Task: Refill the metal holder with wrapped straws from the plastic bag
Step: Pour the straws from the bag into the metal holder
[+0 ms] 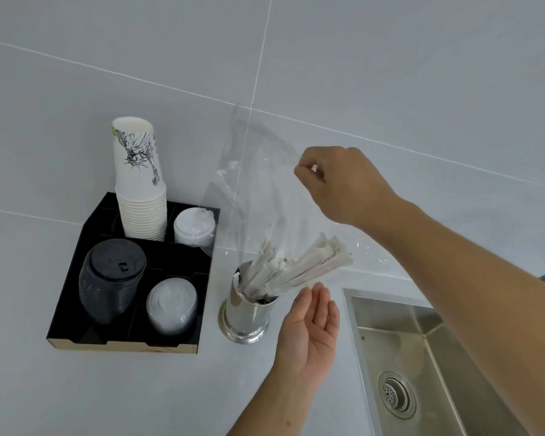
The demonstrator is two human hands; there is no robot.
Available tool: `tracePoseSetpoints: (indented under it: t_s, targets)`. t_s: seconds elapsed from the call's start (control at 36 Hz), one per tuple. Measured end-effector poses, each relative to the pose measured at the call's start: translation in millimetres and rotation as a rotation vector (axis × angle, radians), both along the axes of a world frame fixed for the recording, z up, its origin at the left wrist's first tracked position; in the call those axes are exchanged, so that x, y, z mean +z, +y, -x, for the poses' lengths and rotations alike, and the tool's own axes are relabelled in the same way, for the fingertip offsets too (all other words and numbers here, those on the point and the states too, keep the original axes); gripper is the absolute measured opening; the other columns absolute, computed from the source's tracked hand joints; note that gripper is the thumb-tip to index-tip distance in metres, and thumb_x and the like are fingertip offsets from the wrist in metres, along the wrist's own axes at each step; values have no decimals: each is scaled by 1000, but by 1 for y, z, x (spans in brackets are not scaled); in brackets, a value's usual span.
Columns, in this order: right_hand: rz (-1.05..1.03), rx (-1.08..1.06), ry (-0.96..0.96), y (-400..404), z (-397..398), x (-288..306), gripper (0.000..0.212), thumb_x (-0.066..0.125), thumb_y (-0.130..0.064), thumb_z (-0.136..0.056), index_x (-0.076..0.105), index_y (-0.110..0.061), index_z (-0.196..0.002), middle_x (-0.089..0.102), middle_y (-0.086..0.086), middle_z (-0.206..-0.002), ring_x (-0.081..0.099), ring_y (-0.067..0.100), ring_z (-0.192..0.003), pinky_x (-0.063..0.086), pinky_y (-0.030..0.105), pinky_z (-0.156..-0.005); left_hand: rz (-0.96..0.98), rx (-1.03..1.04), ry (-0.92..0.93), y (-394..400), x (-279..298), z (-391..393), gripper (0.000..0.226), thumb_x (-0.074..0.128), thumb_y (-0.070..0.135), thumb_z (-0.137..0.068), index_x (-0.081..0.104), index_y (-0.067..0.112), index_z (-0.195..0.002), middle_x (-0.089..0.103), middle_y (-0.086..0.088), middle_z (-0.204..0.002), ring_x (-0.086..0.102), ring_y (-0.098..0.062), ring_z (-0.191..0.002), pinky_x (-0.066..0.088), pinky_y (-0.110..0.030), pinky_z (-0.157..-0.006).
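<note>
A shiny metal holder (245,313) stands on the white counter. Several paper-wrapped straws (299,265) lean out of it to the right, their tops still inside the mouth of a clear plastic bag (261,190). The bag hangs upside down above the holder. My right hand (340,184) pinches the bag's upper edge, high above the holder. My left hand (309,328) is open, palm up, just right of the holder, with its fingertips under the lowest leaning straws.
A black organiser tray (76,309) to the left holds a stack of paper cups (140,184), black lids (110,278) and clear lids (172,305). A steel sink (422,357) lies at the lower right. A tiled wall (390,73) stands behind.
</note>
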State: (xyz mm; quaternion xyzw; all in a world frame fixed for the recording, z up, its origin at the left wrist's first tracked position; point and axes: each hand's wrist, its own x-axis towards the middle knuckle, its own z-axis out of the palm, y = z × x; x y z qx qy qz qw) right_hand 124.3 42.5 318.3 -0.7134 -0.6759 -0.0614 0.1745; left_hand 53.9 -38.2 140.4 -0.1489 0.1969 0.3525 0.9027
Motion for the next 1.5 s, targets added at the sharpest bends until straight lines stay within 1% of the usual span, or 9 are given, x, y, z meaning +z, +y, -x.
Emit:
tracePoseSetpoints:
  t_s: [0.14, 0.33, 0.53, 0.72, 0.89, 1.06, 1.22, 1.33, 1.5]
  targets:
    - [8, 24, 9, 5, 2, 2, 25, 46, -29, -98, 67, -14, -94, 67, 4, -75, 61, 24, -68, 49, 31, -63, -27, -30, -21, 0, 1, 4, 13, 64, 12, -87, 68, 3, -96, 75, -7, -87, 73, -16, -73, 61, -30, -65]
    - [-84, 52, 74, 2, -2, 7, 20, 49, -26, -97, 63, -18, -84, 50, -12, -57, 47, 6, -52, 36, 24, -53, -71, -33, -28, 3, 13, 6, 15, 64, 11, -87, 75, 4, -79, 75, -6, -85, 73, -16, -71, 61, -30, -64]
    - [2, 41, 15, 4, -2, -10, 26, 47, -28, -98, 66, -11, -91, 64, 4, -69, 60, 25, -67, 46, 30, -61, -48, -54, 20, 2, 0, 6, 11, 63, 11, -88, 70, 3, -94, 75, -7, -86, 73, -16, -73, 61, -30, -66]
    - [-79, 30, 69, 3, -12, 21, 21, 51, -26, -95, 67, -15, -86, 56, -10, -62, 54, 12, -58, 41, 23, -55, -88, -74, -20, 3, 6, 6, 12, 65, 12, -86, 73, 4, -85, 74, -8, -90, 73, -19, -76, 61, -32, -66]
    - [6, 28, 49, 0, -15, 22, 21, 53, -25, -94, 69, -13, -89, 56, -13, -63, 52, 3, -57, 39, 17, -54, -82, -54, 5, 5, -8, 6, 20, 63, 19, -89, 64, 7, -106, 74, -10, -98, 73, -21, -83, 60, -33, -72]
    - [9, 17, 116, -2, -13, 34, 20, 55, -26, -92, 70, -16, -85, 54, -10, -54, 49, -4, -41, 34, 6, -41, -70, -29, 32, 9, -16, 6, 25, 60, 20, -92, 63, 6, -112, 74, -9, -97, 73, -20, -84, 61, -32, -71]
    - [-40, 26, 227, -3, -8, 47, 18, 58, -27, -91, 68, -20, -77, 51, -17, -39, 47, -1, -36, 30, 6, -37, -60, 0, 30, 12, -19, 4, 20, 56, 19, -94, 64, 6, -108, 75, -7, -92, 73, -19, -80, 60, -31, -71]
    - [43, 50, 93, -7, 1, 42, 20, 56, -26, -93, 71, -16, -84, 50, -12, -50, 49, 3, -42, 33, 5, -42, -60, 19, 24, 11, -21, 6, 20, 55, 21, -95, 64, 6, -106, 75, -9, -95, 74, -20, -82, 61, -32, -71]
    - [25, 7, 84, -8, -1, 43, 19, 55, -26, -92, 71, -18, -84, 51, -13, -52, 51, 0, -44, 33, 7, -42, -54, 30, 33, 12, -24, 8, 23, 54, 21, -96, 63, 5, -109, 75, -10, -97, 74, -20, -84, 61, -32, -71]
